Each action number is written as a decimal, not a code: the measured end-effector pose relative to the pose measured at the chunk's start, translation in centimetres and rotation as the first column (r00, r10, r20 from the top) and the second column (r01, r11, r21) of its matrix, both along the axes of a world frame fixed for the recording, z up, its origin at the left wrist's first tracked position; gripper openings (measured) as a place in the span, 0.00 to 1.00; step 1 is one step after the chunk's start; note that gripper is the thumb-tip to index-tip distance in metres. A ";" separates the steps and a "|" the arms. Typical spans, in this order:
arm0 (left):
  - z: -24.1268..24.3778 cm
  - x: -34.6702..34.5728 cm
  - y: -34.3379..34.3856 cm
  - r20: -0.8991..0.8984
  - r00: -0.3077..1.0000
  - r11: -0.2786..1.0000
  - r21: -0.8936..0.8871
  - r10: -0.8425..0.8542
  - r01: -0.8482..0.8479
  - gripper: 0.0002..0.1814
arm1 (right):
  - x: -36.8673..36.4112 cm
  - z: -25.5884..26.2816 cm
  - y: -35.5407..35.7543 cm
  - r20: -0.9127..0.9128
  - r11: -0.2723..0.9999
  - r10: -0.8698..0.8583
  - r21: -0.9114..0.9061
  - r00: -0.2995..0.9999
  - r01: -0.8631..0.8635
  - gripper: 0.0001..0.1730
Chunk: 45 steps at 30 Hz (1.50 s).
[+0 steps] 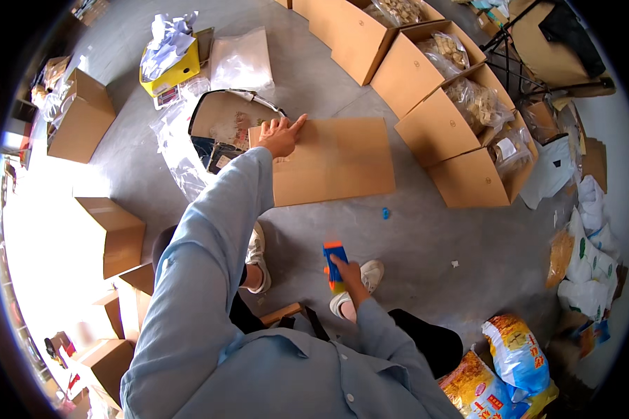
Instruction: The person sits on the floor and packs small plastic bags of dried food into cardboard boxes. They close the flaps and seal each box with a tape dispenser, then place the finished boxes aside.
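Note:
My left hand (282,137) lies palm down on the left end of a closed brown cardboard box (335,162), its thumb apart from the fingers. Low in front of me, above my shoe, my right hand (352,277) grips a blue and orange hand-held tool (335,267). It looks like a tape dispenser, though its exact kind is hard to tell. Just left of the box stands a worn, dark-rimmed container (223,112), with a dark piece bearing a label (223,160) at its near side.
Open cartons (440,125) holding clear bags curve along the right. A yellow bin (181,65) with crumpled paper and a stack of plastic sheets (241,60) are farther off. A blue scrap (385,213) lies on the floor. Printed bags (516,356) lie lower right; cartons (118,235) stand left.

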<state>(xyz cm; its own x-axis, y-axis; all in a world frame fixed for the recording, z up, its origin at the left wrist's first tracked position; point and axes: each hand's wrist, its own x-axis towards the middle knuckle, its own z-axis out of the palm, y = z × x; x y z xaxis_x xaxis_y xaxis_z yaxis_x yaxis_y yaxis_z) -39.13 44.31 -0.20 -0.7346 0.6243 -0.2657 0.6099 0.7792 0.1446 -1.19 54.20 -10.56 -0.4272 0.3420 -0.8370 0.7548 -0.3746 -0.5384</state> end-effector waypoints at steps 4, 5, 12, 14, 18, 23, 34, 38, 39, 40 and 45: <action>0.0 -0.3 -0.8 0.021 1.000 1.000 0.016 -0.013 0.013 0.32 | -7.2 -0.5 1.6 -0.030 1.000 -0.003 -0.009 1.000 0.003 0.24; -0.3 -0.2 -0.8 0.016 1.000 1.000 0.024 -0.015 0.015 0.32 | -9.0 0.0 1.8 -0.004 1.000 0.007 0.003 1.000 -0.007 0.24; -0.9 0.9 -1.7 0.019 1.000 0.999 -0.027 -0.022 0.022 0.33 | -13.7 -1.9 0.6 0.219 0.817 0.336 0.416 0.916 -0.399 0.24; -0.7 -0.3 -1.2 -0.064 0.997 0.999 0.038 -0.031 0.033 0.33 | -13.9 -3.1 0.9 0.279 0.641 0.399 0.597 0.874 -0.483 0.25; 0.1 -0.2 -0.6 0.039 0.999 0.999 0.045 0.011 -0.013 0.31 | -11.2 -3.1 1.1 0.046 0.981 -0.137 0.145 0.989 0.129 0.26; 0.3 2.8 -2.1 0.031 1.000 0.999 0.052 0.003 -0.004 0.32 | -6.6 2.4 6.9 -0.377 0.713 -0.582 0.189 0.720 0.675 0.21; -5.1 9.3 -8.1 0.170 0.791 0.617 0.538 0.588 -0.574 0.43 | -12.3 6.2 16.3 -0.320 0.733 0.213 0.677 0.923 0.066 0.39; -4.3 11.6 -9.3 0.561 0.586 0.369 0.460 0.585 -0.808 0.36 | -6.1 5.9 10.4 -0.337 0.669 0.099 0.719 0.936 0.188 0.36; -5.4 11.3 -9.6 0.491 0.623 0.410 0.478 0.609 -0.777 0.37 | -4.6 7.2 8.9 -0.370 0.686 0.032 0.684 0.928 0.249 0.34; -6.4 11.2 -9.6 0.418 0.659 0.457 0.488 0.626 -0.744 0.38 | -2.9 8.6 7.9 -0.286 0.730 -0.053 0.643 0.957 0.232 0.32; -1.6 17.5 -1.1 0.294 0.866 0.779 0.385 0.405 -0.495 0.47 | 5.7 10.3 11.6 -0.078 0.649 -0.374 0.690 0.924 0.321 0.26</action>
